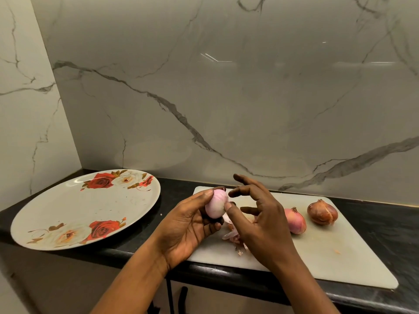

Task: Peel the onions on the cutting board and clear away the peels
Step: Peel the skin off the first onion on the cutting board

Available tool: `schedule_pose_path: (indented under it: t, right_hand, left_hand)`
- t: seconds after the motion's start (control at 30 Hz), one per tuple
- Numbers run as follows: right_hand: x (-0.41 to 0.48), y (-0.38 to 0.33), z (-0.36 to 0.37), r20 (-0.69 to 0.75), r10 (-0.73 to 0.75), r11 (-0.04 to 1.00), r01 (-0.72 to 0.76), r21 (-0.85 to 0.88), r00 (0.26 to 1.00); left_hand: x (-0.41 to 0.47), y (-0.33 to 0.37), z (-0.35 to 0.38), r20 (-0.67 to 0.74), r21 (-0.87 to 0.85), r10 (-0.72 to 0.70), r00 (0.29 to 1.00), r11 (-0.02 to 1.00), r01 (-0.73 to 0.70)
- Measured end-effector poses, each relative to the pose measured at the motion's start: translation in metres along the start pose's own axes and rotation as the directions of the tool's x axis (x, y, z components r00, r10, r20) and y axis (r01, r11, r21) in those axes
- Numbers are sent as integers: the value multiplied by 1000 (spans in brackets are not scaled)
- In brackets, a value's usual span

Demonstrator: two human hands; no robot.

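Note:
My left hand [188, 225] grips a pale pink peeled onion [216, 206] above the left end of the white cutting board [328, 257]. My right hand [260, 218] is beside it, the thumb tip touching the onion's right side and the other fingers spread and loosely bent. A small heap of pink peels [234, 237] lies on the board under my hands. Two more onions sit on the board to the right: a pinkish one [295, 220] and a brown-skinned one [322, 212], both with skin on.
A large round plate with red rose prints [86, 209] rests on the black counter [385, 225] left of the board. A marble wall rises right behind. The counter's front edge runs beneath my wrists, with cabinet fronts below.

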State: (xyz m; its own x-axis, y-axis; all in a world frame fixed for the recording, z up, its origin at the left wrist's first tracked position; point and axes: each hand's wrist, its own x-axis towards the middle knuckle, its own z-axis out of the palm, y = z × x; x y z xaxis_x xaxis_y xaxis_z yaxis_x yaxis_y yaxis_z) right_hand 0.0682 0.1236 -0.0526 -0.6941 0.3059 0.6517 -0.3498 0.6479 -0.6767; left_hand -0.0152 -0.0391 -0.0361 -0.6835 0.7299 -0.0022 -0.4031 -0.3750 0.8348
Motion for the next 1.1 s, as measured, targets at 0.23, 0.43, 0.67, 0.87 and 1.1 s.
schedule_pose_path:
  t: [0.23, 0.43, 0.67, 0.87, 1.1]
  right_hand:
    - [2, 2, 2, 44, 11, 1000, -10, -8, 999]
    - [3, 2, 3, 76, 14, 999, -11, -40, 997]
    - [1, -4, 0, 73, 44, 999, -46, 26, 996]
    - [-2, -1, -3, -99, 87, 996, -84, 31, 991]
    - [-1, 0, -4, -77, 65, 994, -57, 98, 995]
  left_hand:
    - [0, -1, 1, -13, 34, 3, 1000, 999, -3]
    - [-2, 0, 0, 11, 17, 5, 1000, 1000, -6]
    - [2, 2, -4, -71, -139, -36, 997, 990, 25]
    - [3, -1, -6, -17, -74, -59, 998, 996, 57]
    - [-2, 0, -4, -2, 51, -27, 1000, 998, 27]
